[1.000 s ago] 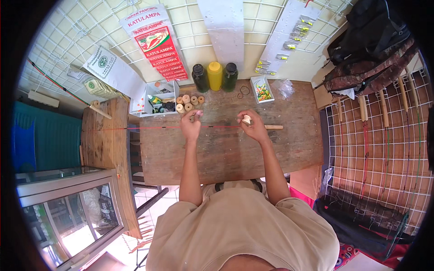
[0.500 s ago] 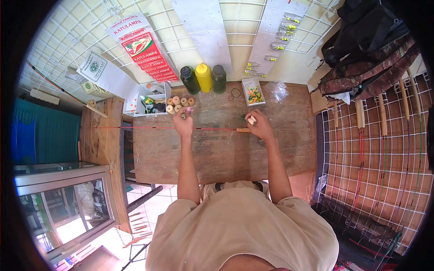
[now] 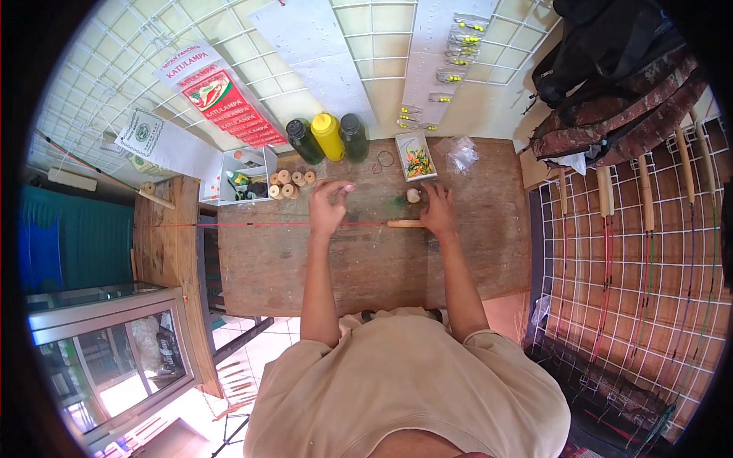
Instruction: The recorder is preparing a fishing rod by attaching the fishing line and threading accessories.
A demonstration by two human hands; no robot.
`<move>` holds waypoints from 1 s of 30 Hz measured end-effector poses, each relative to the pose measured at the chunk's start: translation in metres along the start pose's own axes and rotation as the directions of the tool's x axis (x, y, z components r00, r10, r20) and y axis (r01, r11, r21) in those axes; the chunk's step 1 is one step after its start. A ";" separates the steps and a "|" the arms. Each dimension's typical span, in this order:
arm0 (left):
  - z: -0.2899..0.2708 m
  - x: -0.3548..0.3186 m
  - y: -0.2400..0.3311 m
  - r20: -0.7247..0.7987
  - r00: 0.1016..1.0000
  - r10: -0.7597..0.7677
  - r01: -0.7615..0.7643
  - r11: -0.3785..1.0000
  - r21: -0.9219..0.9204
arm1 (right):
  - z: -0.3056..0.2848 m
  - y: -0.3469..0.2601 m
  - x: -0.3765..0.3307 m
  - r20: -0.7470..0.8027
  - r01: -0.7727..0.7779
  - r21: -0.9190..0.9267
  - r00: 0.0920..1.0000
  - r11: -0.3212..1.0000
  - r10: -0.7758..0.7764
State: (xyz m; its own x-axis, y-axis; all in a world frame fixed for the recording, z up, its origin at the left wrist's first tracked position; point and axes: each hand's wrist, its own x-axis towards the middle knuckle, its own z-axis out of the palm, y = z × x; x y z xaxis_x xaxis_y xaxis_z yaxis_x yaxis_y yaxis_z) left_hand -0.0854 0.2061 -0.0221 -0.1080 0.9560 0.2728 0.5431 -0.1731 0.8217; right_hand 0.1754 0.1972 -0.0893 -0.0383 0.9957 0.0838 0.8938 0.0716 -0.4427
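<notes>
Above the desk (image 3: 374, 267), the right hand (image 3: 440, 212) has opened from the pale spool (image 3: 413, 196) that it held half a second ago; its fingers are now spread and released. The spool is on the desk just left of them, between the tray (image 3: 421, 176) of small coloured pieces and the handle (image 3: 405, 224); whether a fingertip touches it cannot be told. A green blur beside the spool is probably thread (image 3: 399, 201).

The left hand (image 3: 328, 210) has shifted rightward, away from the wooden spools (image 3: 285, 177) and nearer the handle. Its thumb and forefinger curve toward each other; whether they grasp any thread cannot be told. The red rod (image 3: 359, 223) lies across the desk, passing behind the left hand; the right hand lies over the handle's right end, and more of the handle shows than before. For the work in hand, the change suggests a pause in handling the spool, with the right hand freed.
</notes>
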 end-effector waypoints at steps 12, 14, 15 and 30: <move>-0.013 0.018 0.063 0.058 0.979 0.196 -0.192 0.978 -0.079 | 0.029 -0.035 0.012 0.010 0.189 0.193 0.981 0.963 -0.195; -0.022 0.020 0.055 0.002 0.976 0.216 -0.215 0.974 -0.068 | 0.028 -0.031 0.013 -0.060 0.212 0.240 0.977 0.947 -0.204; -0.025 0.020 0.044 -0.105 0.977 0.186 -0.194 0.979 -0.071 | 0.027 -0.028 0.013 -0.129 0.233 0.283 0.971 0.930 -0.204; -0.021 -0.009 -0.030 -0.166 0.964 -0.210 0.202 0.977 -0.063 | -0.056 -0.004 0.018 -0.422 0.141 0.053 0.900 0.989 -0.106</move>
State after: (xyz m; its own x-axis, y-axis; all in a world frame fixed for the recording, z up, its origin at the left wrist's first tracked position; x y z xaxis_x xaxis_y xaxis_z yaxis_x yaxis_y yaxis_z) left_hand -0.1175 0.1976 -0.0386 -0.3561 0.9182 0.1732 0.4565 0.0092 0.8897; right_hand 0.1956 0.2116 -0.0363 0.0596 0.8645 0.4990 0.8547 0.2141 -0.4729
